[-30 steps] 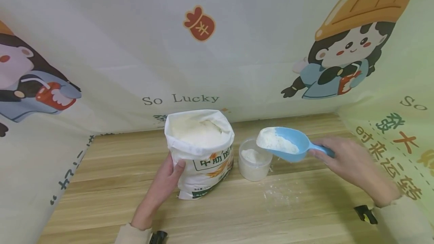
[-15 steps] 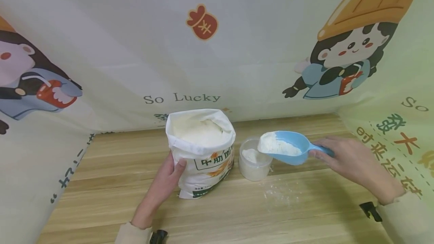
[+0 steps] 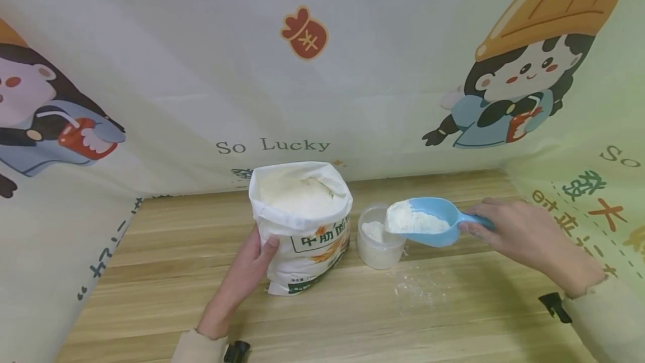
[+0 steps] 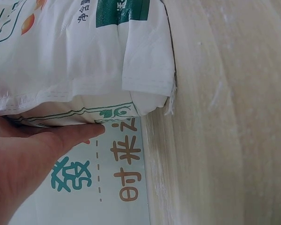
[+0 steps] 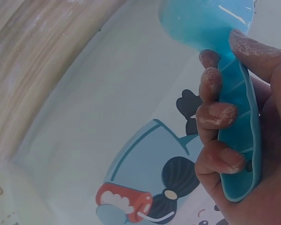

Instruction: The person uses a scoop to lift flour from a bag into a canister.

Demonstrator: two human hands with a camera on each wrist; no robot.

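Observation:
In the head view my left hand [image 3: 252,259] holds the left side of an open white flour bag [image 3: 307,228], thumb on the front and the other fingers hidden behind. The left wrist view shows that hand [image 4: 33,150] against the bag's side [image 4: 84,56]. Flour fills the bag nearly to its folded rim. My right hand [image 3: 524,234] grips a blue scoop [image 3: 440,237] heaped with white flour [image 3: 410,218]. Its lip hangs over the right rim of a clear round tub [image 3: 379,254] partly filled with flour. Curled, flour-dusted fingers wrap the scoop's handle [image 5: 239,136].
Spilled flour [image 3: 418,290] dusts the wooden tabletop [image 3: 327,329] in front of the tub. A printed cloth [image 3: 201,71] stands up behind the table and along both sides. The bag and tub are close together.
The scoop has come down slightly with its load, its lip lower over the tub's right rim. My left hand stays on the bag. The whole head view has shifted a little.

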